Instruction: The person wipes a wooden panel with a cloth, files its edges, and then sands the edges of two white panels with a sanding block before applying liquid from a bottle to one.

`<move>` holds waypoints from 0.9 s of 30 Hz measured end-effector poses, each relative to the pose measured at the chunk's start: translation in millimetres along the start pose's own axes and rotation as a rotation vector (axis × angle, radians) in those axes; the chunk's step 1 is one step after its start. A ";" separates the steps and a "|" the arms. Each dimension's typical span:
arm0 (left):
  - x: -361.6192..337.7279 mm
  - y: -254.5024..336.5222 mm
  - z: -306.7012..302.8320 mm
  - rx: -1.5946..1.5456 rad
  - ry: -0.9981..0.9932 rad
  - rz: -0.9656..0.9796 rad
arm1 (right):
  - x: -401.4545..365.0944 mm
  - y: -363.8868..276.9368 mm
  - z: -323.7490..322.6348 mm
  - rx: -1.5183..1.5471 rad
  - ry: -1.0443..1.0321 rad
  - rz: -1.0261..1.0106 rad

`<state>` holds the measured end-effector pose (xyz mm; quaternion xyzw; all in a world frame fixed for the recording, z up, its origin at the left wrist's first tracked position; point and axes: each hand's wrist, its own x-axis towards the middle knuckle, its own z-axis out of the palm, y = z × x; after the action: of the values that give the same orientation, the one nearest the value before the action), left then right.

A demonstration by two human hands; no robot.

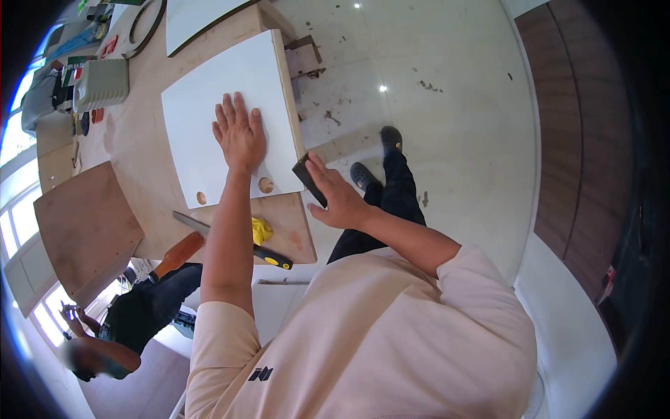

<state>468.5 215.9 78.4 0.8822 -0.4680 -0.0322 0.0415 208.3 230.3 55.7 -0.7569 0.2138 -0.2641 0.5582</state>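
A white panel [216, 77] with two round holes near its close end lies on the wooden workbench [132, 140]. My left hand [241, 140] rests flat on its face, fingers spread. In my right hand [343, 200] is a dark sanding block [309, 180], gripped between thumb and fingers. The block meets the panel's right edge near the close corner. Below the panel, a hand saw [273, 258] with a black and yellow handle lies partly hidden under my left forearm, beside a crumpled yellow thing [262, 230].
A beige jerrycan [102, 85] stands at the bench's far left. A brown board [87, 223] leans left of the bench, near a person [132, 321] in dark clothes. Another white panel [199, 21] lies at the far end. Debris [429, 86] dots the tiled floor.
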 end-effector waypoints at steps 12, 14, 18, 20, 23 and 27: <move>0.3 0.2 1.2 -0.006 0.034 0.019 | -17.8 22.3 14.8 -0.367 -0.146 -0.139; 3.6 0.1 0.6 -0.003 0.037 0.022 | -63.8 15.1 4.4 -0.291 -0.205 -0.255; -5.6 -0.1 1.1 -0.007 0.007 0.004 | -33.8 5.3 -18.5 -0.255 0.069 -0.147; 3.5 3.7 -2.8 -0.012 0.013 0.004 | 4.2 23.4 -13.3 -0.314 0.061 -0.222; -1.1 0.6 -2.1 -0.004 0.002 -0.001 | 12.6 36.4 16.3 -0.293 0.052 -0.186; 2.6 -0.4 0.8 0.005 0.010 0.005 | -17.7 39.5 14.4 -0.379 -0.038 -0.320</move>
<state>470.2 213.9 77.5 0.8813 -0.4699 -0.0266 0.0417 202.7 240.6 11.6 -0.8771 0.1263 -0.2899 0.3615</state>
